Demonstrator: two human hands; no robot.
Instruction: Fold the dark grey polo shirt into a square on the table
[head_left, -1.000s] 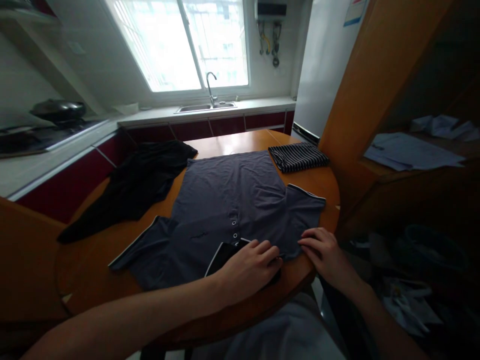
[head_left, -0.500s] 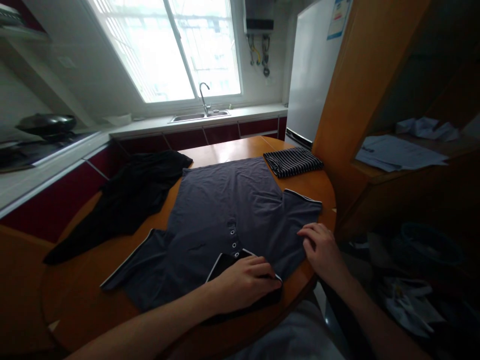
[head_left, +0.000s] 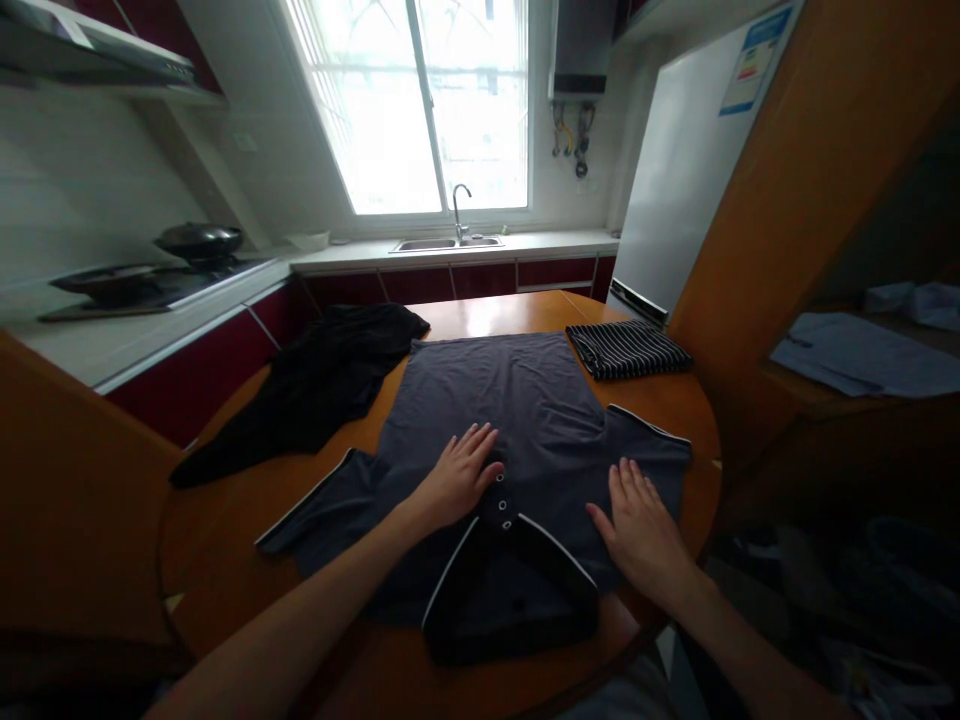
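A dark grey polo shirt (head_left: 517, 390) lies spread out, front up, on the round wooden table (head_left: 360, 670), with its collar (head_left: 517, 625) toward me. White piping edges the collar and both short sleeves, and a few ringed buttons run down the placket. My left hand (head_left: 459, 478) rests flat on the chest beside the placket, fingers stretched out. On the shirt near the right sleeve (head_left: 649, 435) lies my right hand (head_left: 637, 520), fingers extended and thumb apart. Neither hand grips the cloth.
A black garment (head_left: 322, 385) lies crumpled at the table's left. At the far right sits a folded black striped garment (head_left: 628, 348). Beyond are a counter with a sink (head_left: 446, 243), a stove with a wok (head_left: 199, 240), and a fridge (head_left: 682, 170). Papers (head_left: 862, 350) lie on a shelf at right.
My left hand has left the collar and moved forward onto the chest. The collar now lies open and visible. My right hand has flattened its fingers on the shirt. The view has shifted left.
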